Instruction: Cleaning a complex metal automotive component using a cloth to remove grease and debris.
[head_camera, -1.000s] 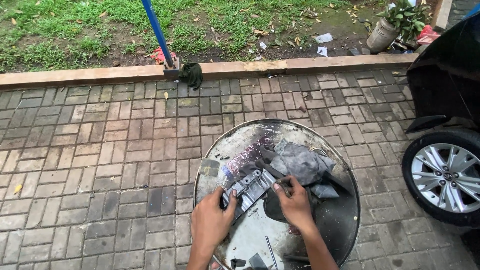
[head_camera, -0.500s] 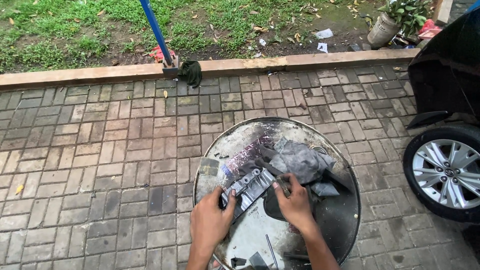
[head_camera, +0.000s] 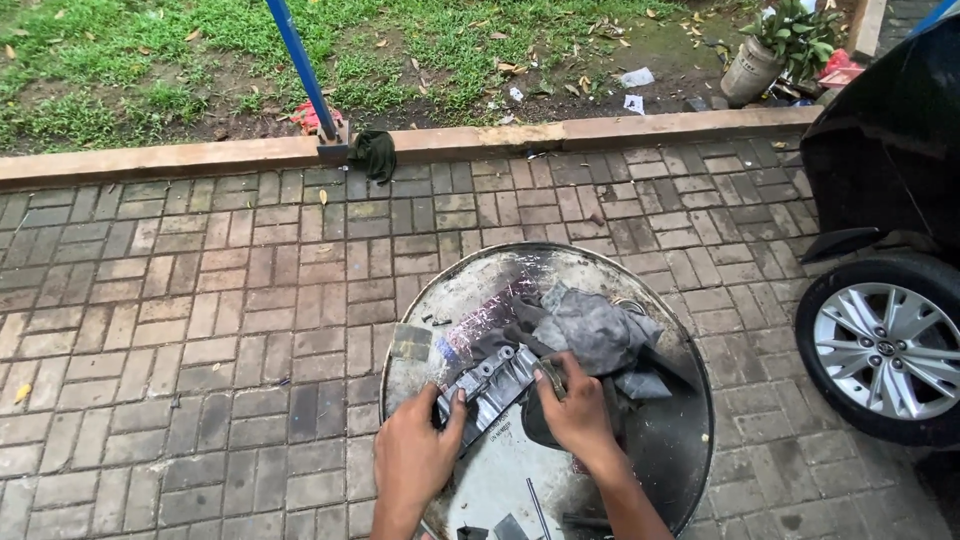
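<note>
A ribbed grey metal engine part (head_camera: 492, 384) lies on the round metal top of a drum (head_camera: 480, 290). My left hand (head_camera: 415, 456) grips the part's near end. At its right side my right hand (head_camera: 572, 408) presses on it with fingers closed around a small piece that I cannot make out. A crumpled grey rag (head_camera: 597, 330) lies just beyond the part, touching it.
A black car with an alloy wheel (head_camera: 888, 350) stands at the right. Brick paving (head_camera: 200, 320) surrounds the drum. A blue pole (head_camera: 300, 70) rises from the kerb (head_camera: 150, 160) by the grass, with a dark cloth (head_camera: 373, 152) beside it. A potted plant (head_camera: 775, 45) stands far right.
Both hands stay on the metal part and shift only slightly. The view has tilted a little.
</note>
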